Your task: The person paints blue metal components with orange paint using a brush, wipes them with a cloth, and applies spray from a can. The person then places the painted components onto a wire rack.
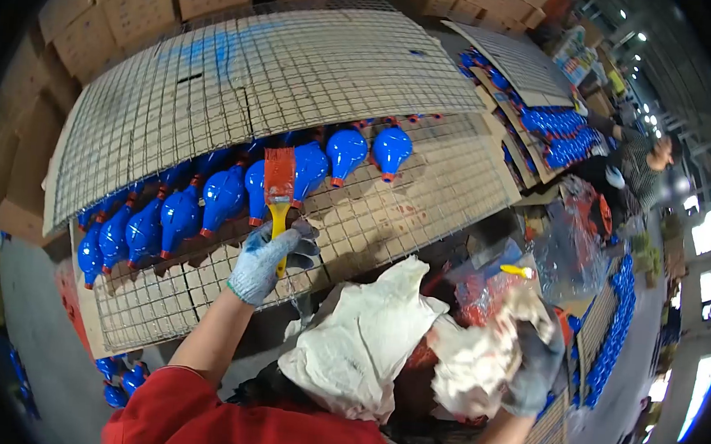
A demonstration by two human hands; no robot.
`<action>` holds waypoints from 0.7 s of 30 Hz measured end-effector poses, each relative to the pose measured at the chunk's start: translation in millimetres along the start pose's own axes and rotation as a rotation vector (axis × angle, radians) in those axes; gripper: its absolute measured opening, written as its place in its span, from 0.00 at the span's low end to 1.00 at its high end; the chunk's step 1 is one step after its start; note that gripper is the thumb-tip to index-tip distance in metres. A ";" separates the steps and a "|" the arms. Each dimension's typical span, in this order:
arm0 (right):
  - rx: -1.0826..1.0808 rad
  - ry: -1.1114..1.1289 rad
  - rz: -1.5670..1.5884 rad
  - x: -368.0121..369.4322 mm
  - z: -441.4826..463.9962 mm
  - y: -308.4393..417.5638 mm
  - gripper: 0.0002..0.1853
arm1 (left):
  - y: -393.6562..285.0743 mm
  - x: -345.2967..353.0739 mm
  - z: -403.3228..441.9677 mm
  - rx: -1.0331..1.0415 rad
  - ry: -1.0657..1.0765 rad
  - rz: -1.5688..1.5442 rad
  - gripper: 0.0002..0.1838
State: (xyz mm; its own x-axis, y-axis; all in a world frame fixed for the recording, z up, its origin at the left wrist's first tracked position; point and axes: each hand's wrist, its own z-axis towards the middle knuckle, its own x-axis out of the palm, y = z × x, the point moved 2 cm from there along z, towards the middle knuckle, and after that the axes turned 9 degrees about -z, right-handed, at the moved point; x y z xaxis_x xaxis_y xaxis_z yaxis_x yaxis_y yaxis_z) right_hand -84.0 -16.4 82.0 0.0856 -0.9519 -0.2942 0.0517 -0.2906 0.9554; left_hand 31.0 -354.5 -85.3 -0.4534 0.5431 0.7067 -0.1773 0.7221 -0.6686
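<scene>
My left hand (264,261), in a pale knit glove with dark fingertips, grips a paintbrush (280,208) by its yellow handle. The brush points away from me, its bristles coated red, in front of a row of glossy blue bulb-shaped pieces (224,195) with red ends. Down at the right, my right hand (537,367) in a grey glove is closed on a crumpled white rag (478,358) with reddish stains, slightly blurred. Another white cloth (368,334) lies across the middle, close to my body.
Wire mesh over cardboard (422,218) carries the blue pieces, and a second mesh panel (300,70) sits above them. Clear plastic bags (572,249) and a yellow-handled tool (517,270) lie at the right. Cardboard boxes (139,9) are stacked behind. A person (652,173) is at the far right.
</scene>
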 end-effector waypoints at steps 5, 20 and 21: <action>-0.524 0.131 -0.542 104.3 109.5 -27.6 0.18 | 7.4 2.5 36.4 -0.032 -0.004 0.079 0.18; -0.746 0.510 -1.109 265.2 235.0 -79.7 0.23 | 40.6 1.2 105.3 -0.344 0.047 0.300 0.16; -0.754 0.556 -1.163 261.7 233.9 -79.4 0.22 | 40.6 0.0 105.5 -0.335 0.058 0.395 0.17</action>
State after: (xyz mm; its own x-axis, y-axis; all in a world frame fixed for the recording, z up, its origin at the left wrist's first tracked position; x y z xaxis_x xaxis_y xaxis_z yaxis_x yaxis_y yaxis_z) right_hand -298.4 -265.1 -65.2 -0.0141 -0.0211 -0.9997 0.8292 -0.5589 0.0001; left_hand -68.4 -370.4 -136.9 -0.3787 0.8178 0.4334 0.2907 0.5497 -0.7831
